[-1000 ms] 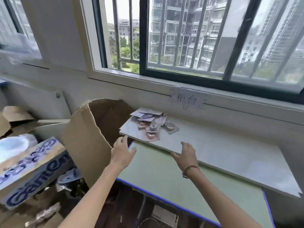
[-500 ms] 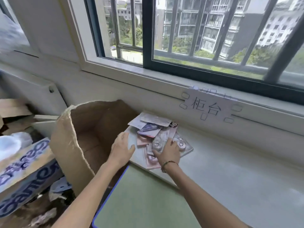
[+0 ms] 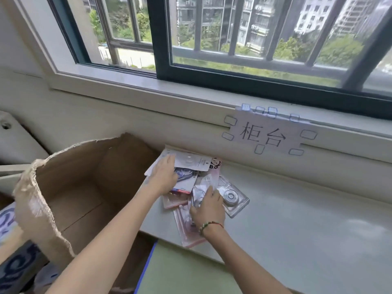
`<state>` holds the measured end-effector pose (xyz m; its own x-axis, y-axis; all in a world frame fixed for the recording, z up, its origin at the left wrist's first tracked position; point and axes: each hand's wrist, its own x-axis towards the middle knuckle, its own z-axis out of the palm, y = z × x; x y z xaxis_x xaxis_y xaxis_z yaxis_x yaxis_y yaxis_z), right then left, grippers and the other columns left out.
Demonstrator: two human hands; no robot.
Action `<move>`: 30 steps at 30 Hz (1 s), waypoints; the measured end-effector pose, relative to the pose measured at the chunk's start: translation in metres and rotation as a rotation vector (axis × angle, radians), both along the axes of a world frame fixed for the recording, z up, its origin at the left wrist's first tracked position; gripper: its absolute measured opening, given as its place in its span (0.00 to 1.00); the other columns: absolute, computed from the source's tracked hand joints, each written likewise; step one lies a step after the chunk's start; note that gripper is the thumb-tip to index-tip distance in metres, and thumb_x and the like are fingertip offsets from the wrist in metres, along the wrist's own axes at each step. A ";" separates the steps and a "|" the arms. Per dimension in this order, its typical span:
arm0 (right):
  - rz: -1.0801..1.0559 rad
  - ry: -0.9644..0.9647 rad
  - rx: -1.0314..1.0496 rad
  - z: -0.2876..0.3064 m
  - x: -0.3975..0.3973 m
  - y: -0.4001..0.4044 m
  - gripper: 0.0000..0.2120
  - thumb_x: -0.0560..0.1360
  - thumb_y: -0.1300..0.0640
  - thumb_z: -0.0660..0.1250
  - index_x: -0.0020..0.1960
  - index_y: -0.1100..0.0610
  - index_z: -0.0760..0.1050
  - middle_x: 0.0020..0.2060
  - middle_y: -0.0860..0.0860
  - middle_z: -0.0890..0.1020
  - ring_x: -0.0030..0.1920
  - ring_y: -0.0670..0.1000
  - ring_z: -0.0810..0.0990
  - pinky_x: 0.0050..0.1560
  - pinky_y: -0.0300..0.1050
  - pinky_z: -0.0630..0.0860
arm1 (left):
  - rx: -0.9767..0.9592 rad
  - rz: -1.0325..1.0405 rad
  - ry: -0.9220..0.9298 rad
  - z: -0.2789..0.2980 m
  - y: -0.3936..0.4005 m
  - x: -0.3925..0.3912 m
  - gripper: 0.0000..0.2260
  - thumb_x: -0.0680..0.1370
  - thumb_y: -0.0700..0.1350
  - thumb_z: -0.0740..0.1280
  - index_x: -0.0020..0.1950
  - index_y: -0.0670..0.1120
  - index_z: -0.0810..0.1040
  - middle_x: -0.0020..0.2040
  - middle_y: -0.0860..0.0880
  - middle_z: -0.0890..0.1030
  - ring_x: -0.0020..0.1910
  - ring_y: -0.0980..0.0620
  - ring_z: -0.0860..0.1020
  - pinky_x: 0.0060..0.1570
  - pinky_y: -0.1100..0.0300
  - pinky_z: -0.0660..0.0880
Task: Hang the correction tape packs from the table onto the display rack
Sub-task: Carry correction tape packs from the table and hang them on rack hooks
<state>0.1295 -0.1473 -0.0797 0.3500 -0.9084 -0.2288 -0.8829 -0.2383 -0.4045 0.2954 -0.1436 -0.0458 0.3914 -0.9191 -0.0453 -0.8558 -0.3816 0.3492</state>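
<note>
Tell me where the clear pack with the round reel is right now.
In the head view, the clear pack lies flat on the white ledge, at the right edge of the pile, just right of the right hand and below the paper sign.

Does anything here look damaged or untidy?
Yes. The cardboard box left of the ledge has a torn, ragged rim. The correction tape packs lie in a loose, overlapping heap at different angles, under the left hand and right hand.

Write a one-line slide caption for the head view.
Both hands, left and right, on a pile of correction tape packs beside an open cardboard box.
</note>
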 end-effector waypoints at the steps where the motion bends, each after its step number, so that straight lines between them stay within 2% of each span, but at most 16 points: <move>1: -0.009 0.001 -0.009 0.000 -0.004 -0.003 0.37 0.76 0.49 0.64 0.76 0.61 0.50 0.72 0.58 0.59 0.72 0.56 0.59 0.69 0.45 0.62 | 0.021 -0.027 -0.023 -0.002 -0.012 0.003 0.28 0.80 0.40 0.59 0.78 0.39 0.53 0.78 0.43 0.56 0.77 0.45 0.55 0.74 0.54 0.54; 5: -0.070 0.043 -0.090 -0.003 -0.034 -0.014 0.33 0.72 0.52 0.63 0.73 0.59 0.56 0.68 0.54 0.64 0.67 0.55 0.64 0.65 0.45 0.66 | 0.170 -0.135 -0.107 -0.007 -0.048 0.006 0.29 0.81 0.42 0.57 0.79 0.42 0.46 0.79 0.43 0.49 0.78 0.45 0.50 0.75 0.51 0.50; 8: -0.164 0.061 -0.106 -0.005 -0.055 -0.021 0.31 0.72 0.52 0.63 0.71 0.58 0.57 0.66 0.55 0.65 0.66 0.55 0.65 0.63 0.45 0.68 | 0.309 -0.197 -0.130 -0.013 -0.062 0.008 0.29 0.83 0.49 0.55 0.80 0.45 0.46 0.79 0.42 0.50 0.77 0.41 0.51 0.75 0.45 0.51; 11: -0.249 0.081 -0.083 -0.007 -0.071 -0.027 0.33 0.73 0.51 0.63 0.73 0.59 0.55 0.66 0.56 0.65 0.65 0.57 0.66 0.61 0.46 0.69 | 0.351 -0.229 -0.141 -0.014 -0.065 0.001 0.28 0.82 0.56 0.55 0.79 0.46 0.53 0.76 0.40 0.56 0.73 0.38 0.60 0.70 0.44 0.60; 15: -0.272 0.081 -0.020 -0.008 -0.076 -0.029 0.36 0.73 0.47 0.63 0.74 0.57 0.52 0.67 0.57 0.64 0.66 0.57 0.65 0.63 0.48 0.69 | 0.273 -0.326 -0.240 -0.004 -0.060 -0.013 0.27 0.79 0.59 0.59 0.74 0.45 0.63 0.67 0.41 0.66 0.67 0.41 0.66 0.64 0.48 0.64; 18: -0.286 0.080 0.015 -0.007 -0.072 -0.031 0.41 0.73 0.39 0.65 0.76 0.57 0.50 0.68 0.57 0.63 0.68 0.57 0.63 0.63 0.48 0.67 | 0.275 -0.369 -0.155 -0.002 -0.062 -0.008 0.25 0.77 0.53 0.64 0.72 0.45 0.67 0.64 0.42 0.67 0.63 0.43 0.66 0.62 0.51 0.65; 22: -0.312 0.096 0.008 -0.007 -0.070 -0.038 0.43 0.72 0.40 0.67 0.76 0.56 0.48 0.68 0.55 0.65 0.68 0.56 0.64 0.63 0.47 0.67 | 0.303 -0.382 0.006 0.000 -0.069 -0.001 0.25 0.73 0.51 0.71 0.66 0.45 0.67 0.64 0.45 0.65 0.61 0.46 0.67 0.61 0.53 0.68; 26: -0.326 0.104 0.004 -0.010 -0.070 -0.037 0.44 0.72 0.42 0.66 0.76 0.58 0.46 0.68 0.56 0.64 0.68 0.56 0.63 0.63 0.47 0.67 | 0.347 -0.378 0.133 -0.003 -0.072 -0.004 0.30 0.69 0.55 0.76 0.63 0.46 0.65 0.61 0.47 0.71 0.53 0.49 0.70 0.47 0.58 0.67; 28: -0.338 0.101 0.002 -0.011 -0.069 -0.037 0.45 0.72 0.42 0.67 0.76 0.59 0.46 0.68 0.56 0.64 0.68 0.56 0.63 0.63 0.47 0.67 | 0.344 -0.381 0.201 -0.007 -0.070 -0.006 0.36 0.66 0.55 0.78 0.66 0.46 0.63 0.63 0.47 0.70 0.55 0.49 0.70 0.49 0.57 0.68; 30: -0.354 0.093 -0.002 -0.010 -0.069 -0.036 0.46 0.72 0.43 0.67 0.76 0.60 0.45 0.69 0.56 0.63 0.68 0.56 0.63 0.64 0.47 0.68 | 0.329 -0.396 0.216 -0.008 -0.068 -0.008 0.42 0.65 0.54 0.79 0.71 0.45 0.60 0.68 0.46 0.68 0.62 0.47 0.69 0.57 0.56 0.68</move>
